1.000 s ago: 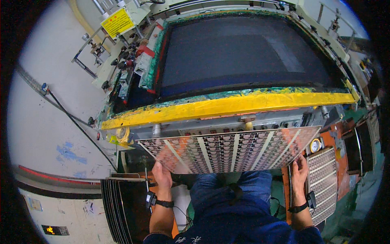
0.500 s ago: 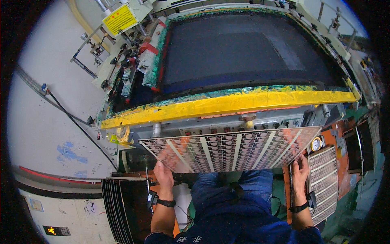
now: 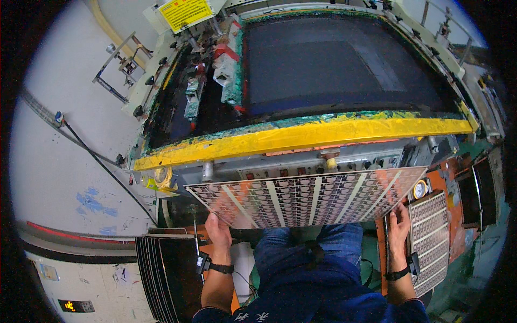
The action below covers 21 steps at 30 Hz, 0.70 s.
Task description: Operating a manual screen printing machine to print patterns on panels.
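Observation:
Between my hands is a wide, shiny circuit board panel with rows of small repeated patterns and pale strips. It is tilted, and its far edge lies just in front of the machine. My left hand grips its near left corner, fingers partly hidden beneath. My right hand holds the near right corner, thumb at the edge. Beyond the panel stands a screen printing machine with a dark mesh screen and a yellow front frame bar. The squeegee carriage is over the screen's left part.
To my right, a similar patterned panel lies on an orange-brown surface, near a round gauge. A rack of dark panels stands at the lower left, beside a white cabinet with a lit display. A black cable runs along the left.
The squeegee carriage and the yellow sign above it have moved to the right over the screen. My hands and the panel have hardly moved.

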Available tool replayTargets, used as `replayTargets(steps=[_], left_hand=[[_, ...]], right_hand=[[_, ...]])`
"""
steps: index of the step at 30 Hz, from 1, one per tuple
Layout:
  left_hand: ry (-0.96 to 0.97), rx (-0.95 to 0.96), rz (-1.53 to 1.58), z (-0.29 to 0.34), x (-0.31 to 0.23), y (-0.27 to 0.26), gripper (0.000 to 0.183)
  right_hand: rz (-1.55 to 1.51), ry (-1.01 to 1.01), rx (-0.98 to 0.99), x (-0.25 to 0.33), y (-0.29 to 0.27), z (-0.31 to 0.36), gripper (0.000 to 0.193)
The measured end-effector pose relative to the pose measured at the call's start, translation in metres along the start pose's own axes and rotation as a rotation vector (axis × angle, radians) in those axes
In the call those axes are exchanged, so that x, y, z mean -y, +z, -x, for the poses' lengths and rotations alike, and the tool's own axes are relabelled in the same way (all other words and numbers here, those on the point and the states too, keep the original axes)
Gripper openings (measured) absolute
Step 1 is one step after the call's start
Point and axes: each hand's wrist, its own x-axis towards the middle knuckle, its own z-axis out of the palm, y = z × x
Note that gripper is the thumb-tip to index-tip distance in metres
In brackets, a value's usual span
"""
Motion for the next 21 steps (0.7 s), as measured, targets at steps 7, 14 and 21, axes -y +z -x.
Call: replayTargets(steps=[7, 14, 21], left_hand=[[-0.024, -0.053, 0.030, 0.002, 0.002, -0.003, 0.044], [-0.028, -0.042, 0.013, 0.002, -0.004, 0.002, 0.049], [-0.044, -0.051, 0.001, 0.001, -0.006, 0.003, 0.049]], right_hand=[[0.032, 0.006, 0.010, 0.002, 0.001, 0.001, 0.038], [-0.001, 0.026, -0.062, 0.009, 0.005, 0.005, 0.035], [0.057, -0.046, -0.058, 0.011, 0.004, 0.003, 0.035]])
